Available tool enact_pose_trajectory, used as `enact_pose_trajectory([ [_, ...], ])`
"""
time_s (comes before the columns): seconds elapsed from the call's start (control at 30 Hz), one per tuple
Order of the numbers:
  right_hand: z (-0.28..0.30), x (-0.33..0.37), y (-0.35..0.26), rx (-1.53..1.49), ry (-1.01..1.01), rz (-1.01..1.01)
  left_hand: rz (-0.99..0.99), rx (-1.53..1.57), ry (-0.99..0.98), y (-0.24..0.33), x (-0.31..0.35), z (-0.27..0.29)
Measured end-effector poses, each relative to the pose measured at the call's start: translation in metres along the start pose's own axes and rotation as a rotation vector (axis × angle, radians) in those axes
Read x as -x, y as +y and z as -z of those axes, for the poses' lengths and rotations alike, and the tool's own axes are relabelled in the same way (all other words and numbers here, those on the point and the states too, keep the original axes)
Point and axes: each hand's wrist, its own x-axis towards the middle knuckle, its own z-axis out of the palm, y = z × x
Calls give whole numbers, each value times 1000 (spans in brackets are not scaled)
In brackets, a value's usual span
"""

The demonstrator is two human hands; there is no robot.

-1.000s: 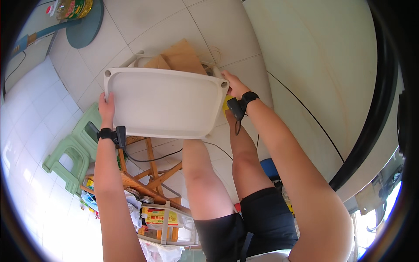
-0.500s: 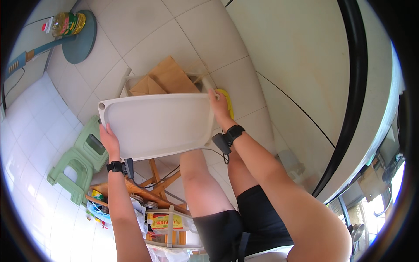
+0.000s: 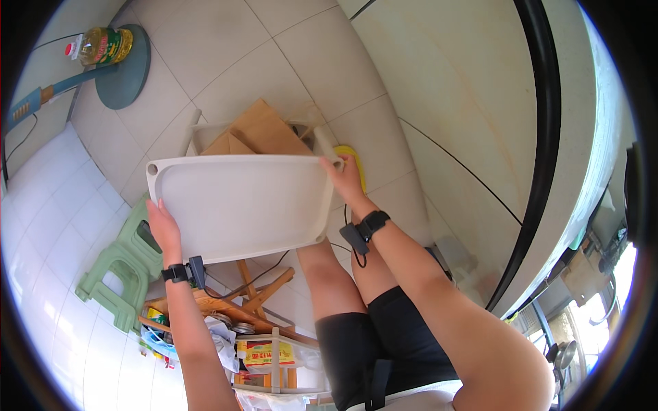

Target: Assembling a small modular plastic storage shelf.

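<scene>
Tiled floor below, a white tray (image 3: 240, 205) held up over it.
Left hand (image 3: 162, 226) grips the tray's left edge, right hand (image 3: 345, 177) clasps its far right corner; brown cardboard (image 3: 264, 133) lies beyond, green stool (image 3: 116, 270) at left.

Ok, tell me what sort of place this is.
Probably a home kitchen or utility corner: a tiled floor, a bottle of cooking oil on a round stand, a green plastic stool, and both hands holding a white tray.
</scene>
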Motion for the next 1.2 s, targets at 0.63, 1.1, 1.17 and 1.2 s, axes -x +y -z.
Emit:
enact_pose_trajectory([
  [0.63,26,17,0,75,94,29,-12,0,-67,32,45,76],
  [1.1,27,-14,-31,267,-243,-274,-38,-56,-151,17,27,37],
  [1.17,22,-7,-33,231,-258,-187,-9,-77,-147,-1,24,25],
  [1.2,22,-8,-32,209,-251,-96,17,-73,-149,-2,21,17],
])
